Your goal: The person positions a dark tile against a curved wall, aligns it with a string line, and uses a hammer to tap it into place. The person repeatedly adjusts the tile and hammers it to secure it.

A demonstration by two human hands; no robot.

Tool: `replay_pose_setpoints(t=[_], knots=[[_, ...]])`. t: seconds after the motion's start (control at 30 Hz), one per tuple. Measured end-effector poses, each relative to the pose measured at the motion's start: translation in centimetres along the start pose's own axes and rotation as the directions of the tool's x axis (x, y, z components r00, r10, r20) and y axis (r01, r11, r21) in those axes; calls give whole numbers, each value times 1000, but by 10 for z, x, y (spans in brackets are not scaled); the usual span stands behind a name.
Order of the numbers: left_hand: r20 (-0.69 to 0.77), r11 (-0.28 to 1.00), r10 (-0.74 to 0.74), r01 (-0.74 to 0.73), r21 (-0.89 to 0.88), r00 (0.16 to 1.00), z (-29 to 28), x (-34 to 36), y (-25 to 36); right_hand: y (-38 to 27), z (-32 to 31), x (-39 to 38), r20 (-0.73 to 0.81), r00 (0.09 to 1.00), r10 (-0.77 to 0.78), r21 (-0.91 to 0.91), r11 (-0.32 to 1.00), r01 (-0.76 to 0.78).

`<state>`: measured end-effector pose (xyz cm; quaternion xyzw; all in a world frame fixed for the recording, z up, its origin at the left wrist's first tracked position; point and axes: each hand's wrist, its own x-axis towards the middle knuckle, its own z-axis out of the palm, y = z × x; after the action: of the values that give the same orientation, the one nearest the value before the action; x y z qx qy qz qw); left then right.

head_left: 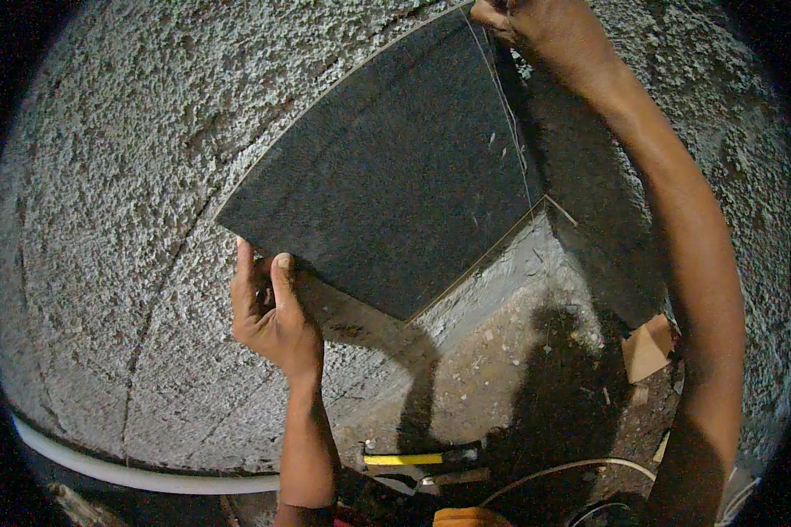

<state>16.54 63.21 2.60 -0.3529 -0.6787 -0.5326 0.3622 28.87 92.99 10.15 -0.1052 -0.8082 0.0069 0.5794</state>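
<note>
The right hand (527, 26), at the top of the frame, is closed on the upper corner of a dark tile (378, 167), which fills the upper middle. The left hand (277, 316), left of centre, touches the tile's lower-left edge, thumb and forefinger apart. Behind spreads a rough grey wall (123, 167); a yellow-and-black tool (402, 459) lies at bottom centre.
</note>
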Motion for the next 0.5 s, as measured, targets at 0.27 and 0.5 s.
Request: replay_pose_setpoints(t=[0.27,0.5], knots=[[52,981,84,-92,172,995,-7,7,-4,7,30,-49,150,988,20,-109,994,-4],[35,998,-26,28,-59,999,-3,1,-4,-8,0,-77,-14,999,31,21,999,-31]])
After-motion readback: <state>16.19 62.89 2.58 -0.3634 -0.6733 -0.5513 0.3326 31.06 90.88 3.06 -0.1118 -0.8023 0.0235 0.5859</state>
